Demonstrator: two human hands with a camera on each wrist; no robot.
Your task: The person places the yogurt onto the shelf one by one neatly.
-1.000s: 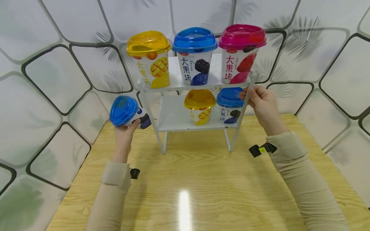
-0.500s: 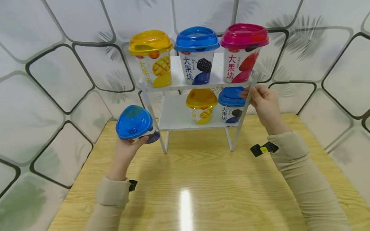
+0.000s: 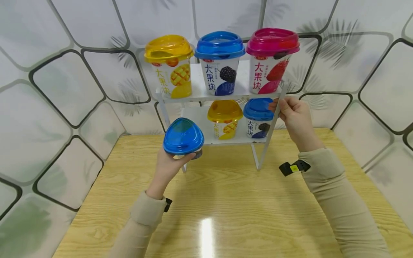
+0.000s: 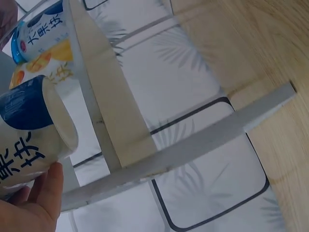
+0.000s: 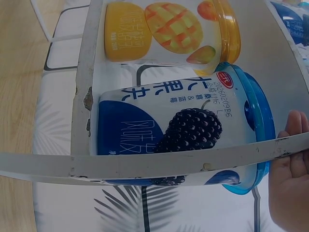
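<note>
My left hand (image 3: pixel 167 166) grips a blue-lidded yogurt cup (image 3: pixel 184 138), tilted with its lid toward the head camera, in front of the lower left of a white two-tier rack (image 3: pixel 241 79). The left wrist view shows the fingers (image 4: pixel 47 193) against the side of this cup (image 4: pixel 24 140). At the rack's right post, my right hand (image 3: pixel 297 120) pinches the bar between thumb and fingers. Right behind that post, on the lower shelf, stands a blue-lidded blackberry cup (image 3: pixel 258 120), with a yellow-lidded mango cup (image 3: pixel 224 120) to its left.
On the upper shelf stand a yellow-lidded cup (image 3: pixel 172 73), a blue-lidded cup (image 3: pixel 221 73) and a pink-lidded cup (image 3: pixel 269 68). The rack's legs rest on a wooden table (image 3: pixel 226 200). Behind it is a patterned wall covering (image 3: pixel 64 107).
My left hand has carried the blue-lidded cup from left of the rack rightward, to the front of its left post, turning the lid toward the camera. The right hand stays on the post.
</note>
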